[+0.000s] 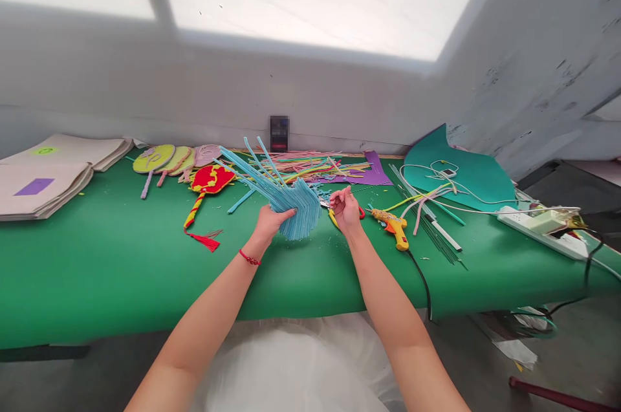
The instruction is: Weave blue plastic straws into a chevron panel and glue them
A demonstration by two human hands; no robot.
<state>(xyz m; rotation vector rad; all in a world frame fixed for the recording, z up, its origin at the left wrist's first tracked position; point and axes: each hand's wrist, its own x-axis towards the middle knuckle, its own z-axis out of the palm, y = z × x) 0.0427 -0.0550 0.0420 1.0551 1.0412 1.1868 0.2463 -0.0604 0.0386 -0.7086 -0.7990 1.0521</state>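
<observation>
My left hand [270, 223] is wrapped round the lower left part of a light blue piece of bent pipe cleaners [301, 210] set side by side, with the thumb on top. Several loose pipe-cleaner ends stick out from it to the upper left. Just right of the piece, my right hand [345, 208] is raised with curled fingers drawn together; whatever they pinch, if anything, is too small to make out. Behind that hand lie scissors with yellow and red handles [334, 218], partly hidden by it. A yellow hot glue gun [396, 229] rests to its right.
Pipe cleaners in many colours [310, 166] are heaped at the back by purple sheets [376, 169]. A red fan with a tassel [211, 179] and paler fans [154, 158] lie left. Right are dark wires [436, 237], a teal sheet [456, 166] and a power strip [538, 231].
</observation>
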